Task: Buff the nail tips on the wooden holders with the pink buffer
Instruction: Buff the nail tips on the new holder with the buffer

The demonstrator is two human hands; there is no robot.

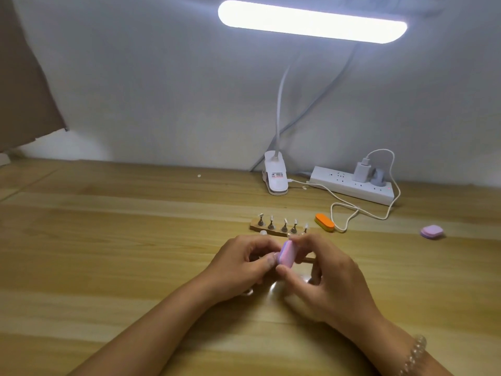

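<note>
pink buffer [286, 254], orange block [324, 222], white lamp [311, 21]

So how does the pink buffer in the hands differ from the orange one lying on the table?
The pink buffer is pinched in the right hand, raised on edge; the orange buffer lies unheld on the table, beside the wooden holder. The pink buffer is pale, the orange buffer vivid. Both are small rounded oblong blocks.
</note>
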